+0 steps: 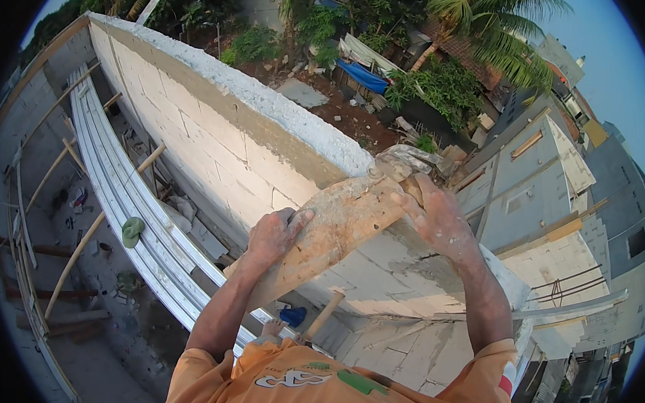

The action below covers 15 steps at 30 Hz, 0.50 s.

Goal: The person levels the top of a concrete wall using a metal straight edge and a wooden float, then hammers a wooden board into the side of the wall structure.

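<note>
A wide wooden board (339,230), stained with dried cement, lies slantwise between my two hands at the top of a block wall (207,127). My left hand (271,238) is closed on the board's left edge, thumb on its face. At its far right end my right hand (436,217) grips the same board, some of its fingers hidden. A crumpled greyish sheet or bag (408,157) is bunched just beyond that end. Both forearms are dusty with cement.
Long metal channels (126,184) run down the left over wooden poles (75,264), with a green cap (132,231) on them. The room floor (134,324) lies far below. Outside the wall, the ground (358,125) drops away. Grey buildings (534,166) stand at right.
</note>
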Available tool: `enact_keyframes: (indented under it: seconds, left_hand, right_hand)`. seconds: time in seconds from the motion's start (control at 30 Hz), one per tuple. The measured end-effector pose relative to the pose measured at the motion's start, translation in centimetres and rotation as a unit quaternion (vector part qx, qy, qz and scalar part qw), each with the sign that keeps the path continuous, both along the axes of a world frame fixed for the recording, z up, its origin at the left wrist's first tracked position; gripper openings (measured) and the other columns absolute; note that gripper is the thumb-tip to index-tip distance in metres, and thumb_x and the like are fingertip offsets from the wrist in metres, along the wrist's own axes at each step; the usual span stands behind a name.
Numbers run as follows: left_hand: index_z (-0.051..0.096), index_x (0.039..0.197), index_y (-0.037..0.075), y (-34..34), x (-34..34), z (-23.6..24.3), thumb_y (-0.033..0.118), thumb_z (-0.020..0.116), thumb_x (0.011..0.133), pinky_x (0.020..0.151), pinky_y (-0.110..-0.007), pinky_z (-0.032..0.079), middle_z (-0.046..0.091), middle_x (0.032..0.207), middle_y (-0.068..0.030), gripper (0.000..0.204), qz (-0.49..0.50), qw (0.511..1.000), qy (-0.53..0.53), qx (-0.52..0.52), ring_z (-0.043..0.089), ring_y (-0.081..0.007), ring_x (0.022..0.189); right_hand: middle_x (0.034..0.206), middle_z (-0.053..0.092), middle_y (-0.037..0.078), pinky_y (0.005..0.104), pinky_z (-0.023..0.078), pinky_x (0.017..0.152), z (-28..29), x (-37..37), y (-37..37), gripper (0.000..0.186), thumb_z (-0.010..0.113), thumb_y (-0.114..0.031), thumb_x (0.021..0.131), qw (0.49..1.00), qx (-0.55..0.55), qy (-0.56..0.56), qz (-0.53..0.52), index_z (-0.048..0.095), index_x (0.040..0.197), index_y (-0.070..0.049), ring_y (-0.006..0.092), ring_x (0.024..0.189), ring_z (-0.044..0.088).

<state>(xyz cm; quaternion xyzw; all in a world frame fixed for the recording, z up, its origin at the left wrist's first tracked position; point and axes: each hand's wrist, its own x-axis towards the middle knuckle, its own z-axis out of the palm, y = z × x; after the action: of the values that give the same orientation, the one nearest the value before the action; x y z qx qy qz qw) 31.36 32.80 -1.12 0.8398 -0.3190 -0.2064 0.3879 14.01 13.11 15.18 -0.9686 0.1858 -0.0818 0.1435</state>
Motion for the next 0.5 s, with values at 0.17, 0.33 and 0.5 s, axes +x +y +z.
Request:
enact_keyframes:
  seconds: [0.17, 0.33, 0.5]
  left_hand:
    - [0.067, 0.093, -0.001, 0.2, 0.4, 0.2, 0.067, 0.047, 0.091, 0.072, -0.046, 0.049, 0.065, 0.076, -0.0215, 0.071, 0.001, 1.000, -0.002, 0.014, 0.065, -0.0354, 0.074]
    - [0.067, 0.092, 0.000, -0.3, 0.1, 0.0, 0.068, 0.046, 0.091, 0.072, -0.045, 0.050, 0.065, 0.074, -0.0207, 0.071, -0.003, 1.000, 0.010, -0.008, 0.065, -0.0353, 0.074]
    - [0.067, 0.093, 0.000, 0.0, 0.4, 0.5, 0.067, 0.045, 0.092, 0.071, -0.045, 0.050, 0.065, 0.074, -0.0205, 0.071, -0.016, 1.000, -0.005, -0.002, 0.065, -0.0349, 0.073]
  right_hand:
    - [0.082, 0.066, 0.022, 0.0476, 0.050, 0.069, 4.5, 0.6, 1.4, 0.039, 0.061, -0.031, 0.096, 0.976, 0.075, -0.185, -0.086, 0.053, 0.112, 0.004, 0.0427, 0.075, 0.064]
    - [0.088, 0.067, 0.027, 0.0497, 0.049, 0.078, -2.2, 0.3, -0.4, 0.045, 0.057, -0.037, 0.097, 0.996, -0.039, 0.068, -0.052, 0.054, 0.111, 0.006, 0.0462, 0.088, 0.064]
    - [0.091, 0.066, 0.028, 0.0506, 0.049, 0.080, -0.9, 0.3, 0.2, 0.050, 0.058, -0.040, 0.096, 0.999, 0.002, -0.004, -0.045, 0.053, 0.114, 0.007, 0.0469, 0.091, 0.064]
